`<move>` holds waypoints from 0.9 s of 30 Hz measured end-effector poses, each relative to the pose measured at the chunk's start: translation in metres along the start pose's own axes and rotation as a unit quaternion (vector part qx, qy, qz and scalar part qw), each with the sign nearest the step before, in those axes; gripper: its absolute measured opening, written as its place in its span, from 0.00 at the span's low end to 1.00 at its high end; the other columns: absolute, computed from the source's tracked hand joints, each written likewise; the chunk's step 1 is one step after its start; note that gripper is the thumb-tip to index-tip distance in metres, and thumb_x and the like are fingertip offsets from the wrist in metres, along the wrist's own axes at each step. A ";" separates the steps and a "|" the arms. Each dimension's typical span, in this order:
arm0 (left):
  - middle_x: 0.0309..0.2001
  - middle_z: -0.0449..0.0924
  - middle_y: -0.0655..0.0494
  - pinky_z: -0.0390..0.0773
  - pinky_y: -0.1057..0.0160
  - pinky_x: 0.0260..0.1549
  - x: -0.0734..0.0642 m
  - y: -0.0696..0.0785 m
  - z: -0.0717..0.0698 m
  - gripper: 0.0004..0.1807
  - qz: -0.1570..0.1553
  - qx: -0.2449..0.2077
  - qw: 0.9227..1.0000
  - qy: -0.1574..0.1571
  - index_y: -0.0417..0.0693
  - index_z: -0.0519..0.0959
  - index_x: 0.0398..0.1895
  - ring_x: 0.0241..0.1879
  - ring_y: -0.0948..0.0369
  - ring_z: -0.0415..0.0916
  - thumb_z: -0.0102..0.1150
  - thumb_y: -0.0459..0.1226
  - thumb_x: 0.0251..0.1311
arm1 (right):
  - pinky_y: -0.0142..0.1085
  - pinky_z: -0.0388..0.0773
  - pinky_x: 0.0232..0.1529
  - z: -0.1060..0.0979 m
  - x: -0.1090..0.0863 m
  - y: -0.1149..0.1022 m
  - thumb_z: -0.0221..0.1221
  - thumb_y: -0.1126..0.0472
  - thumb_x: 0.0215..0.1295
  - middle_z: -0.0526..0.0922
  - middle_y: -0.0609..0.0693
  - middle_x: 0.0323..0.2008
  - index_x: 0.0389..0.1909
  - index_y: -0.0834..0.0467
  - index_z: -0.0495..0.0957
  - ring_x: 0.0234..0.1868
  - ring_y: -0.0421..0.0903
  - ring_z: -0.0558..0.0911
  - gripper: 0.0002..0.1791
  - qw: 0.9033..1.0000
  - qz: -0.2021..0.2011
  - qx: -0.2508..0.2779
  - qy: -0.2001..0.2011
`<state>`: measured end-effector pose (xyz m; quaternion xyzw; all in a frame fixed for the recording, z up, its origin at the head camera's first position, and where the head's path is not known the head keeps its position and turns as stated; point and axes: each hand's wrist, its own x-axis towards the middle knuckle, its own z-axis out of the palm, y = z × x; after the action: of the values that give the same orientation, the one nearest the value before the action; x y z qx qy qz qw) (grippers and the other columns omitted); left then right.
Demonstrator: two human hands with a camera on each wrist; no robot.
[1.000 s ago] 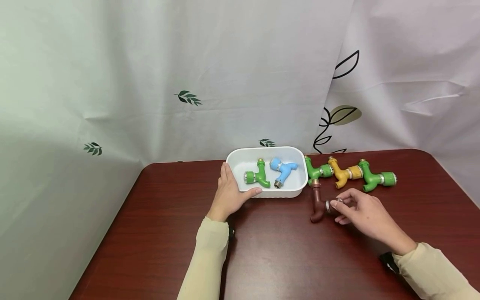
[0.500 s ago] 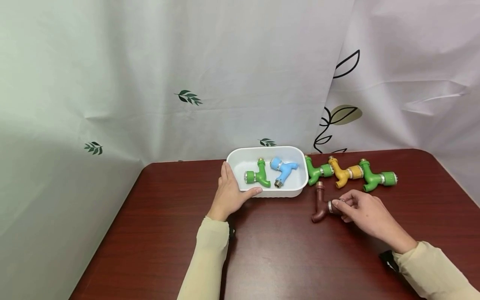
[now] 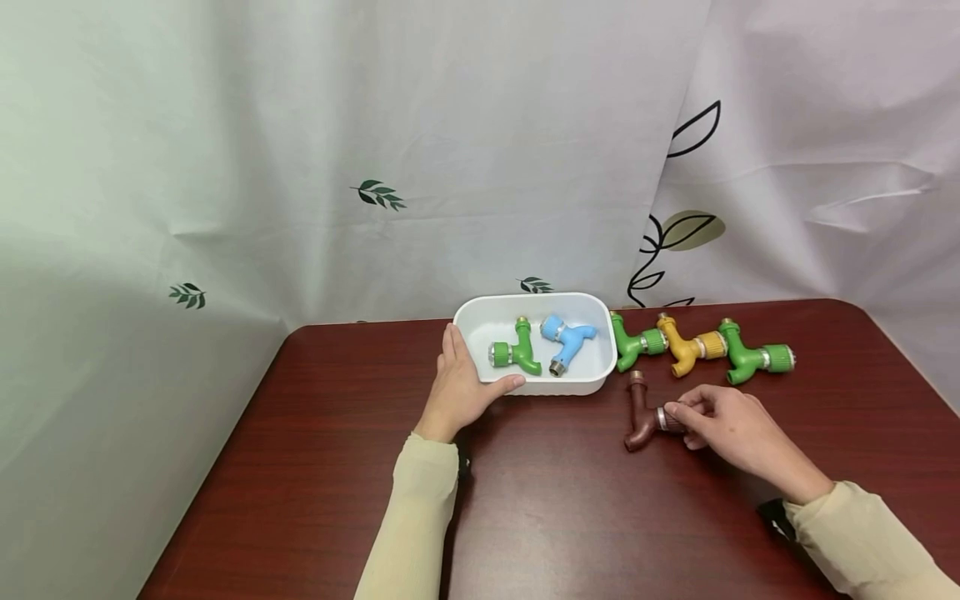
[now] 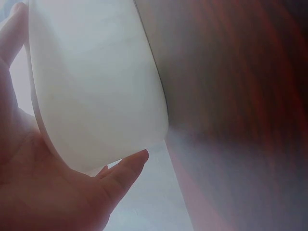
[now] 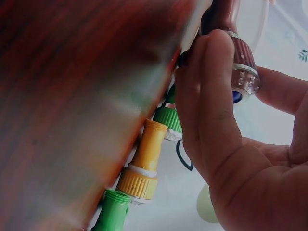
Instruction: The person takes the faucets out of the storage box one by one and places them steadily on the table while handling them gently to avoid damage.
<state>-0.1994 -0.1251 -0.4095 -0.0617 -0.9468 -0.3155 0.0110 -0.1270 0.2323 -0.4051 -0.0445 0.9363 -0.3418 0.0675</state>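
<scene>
My right hand (image 3: 731, 425) pinches the ribbed knob of a dark brown faucet (image 3: 640, 417) between thumb and fingers, low over the table. The faucet's threaded inlet points toward the back and its spout toward the front. In the right wrist view, part of the brown knob (image 5: 244, 53) shows behind the fingers. My left hand (image 3: 455, 392) rests at the near left corner of a white plastic tub (image 3: 555, 387), fingers straight along its left side and thumb along the front rim. Inside the tub lie a green faucet (image 3: 522, 348) and a blue faucet (image 3: 572, 340).
Right of the tub, a green faucet (image 3: 630, 343), a yellow faucet (image 3: 682, 348) and another green faucet (image 3: 748, 354) lie in a row near the back edge of the reddish-brown table (image 3: 555, 500). A pale curtain (image 3: 480, 150) hangs behind.
The brown faucet has shifted slightly right and toward the front, away from the green faucet it overlapped. The right fingers have closed in around its knob. The left hand and the tub have stayed put.
</scene>
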 end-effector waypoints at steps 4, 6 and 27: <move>0.80 0.27 0.37 0.55 0.45 0.71 -0.001 0.001 0.000 0.74 0.002 -0.002 1.000 0.000 0.31 0.31 0.78 0.76 0.36 0.40 0.71 0.63 0.51 | 0.39 0.74 0.32 0.000 0.001 0.001 0.56 0.48 0.75 0.84 0.43 0.23 0.44 0.63 0.83 0.25 0.39 0.83 0.20 1.000 -0.012 -0.009 -0.010; 0.80 0.28 0.36 0.55 0.45 0.71 -0.001 0.001 -0.001 0.74 0.002 -0.004 1.000 0.001 0.30 0.31 0.78 0.76 0.36 0.40 0.71 0.62 0.51 | 0.40 0.74 0.32 0.000 0.001 0.002 0.57 0.49 0.75 0.83 0.42 0.22 0.45 0.62 0.83 0.25 0.39 0.82 0.19 1.000 -0.019 -0.014 -0.012; 0.80 0.28 0.38 0.55 0.46 0.70 -0.002 0.002 -0.002 0.74 0.000 0.000 1.000 0.000 0.31 0.31 0.78 0.76 0.36 0.42 0.71 0.63 0.50 | 0.42 0.74 0.36 -0.001 0.001 0.006 0.59 0.49 0.74 0.82 0.40 0.20 0.48 0.62 0.82 0.25 0.37 0.81 0.19 0.999 -0.031 -0.043 -0.014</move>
<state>-0.1975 -0.1249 -0.4069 -0.0619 -0.9469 -0.3154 0.0110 -0.1287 0.2376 -0.4082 -0.0815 0.9471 -0.3030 0.0681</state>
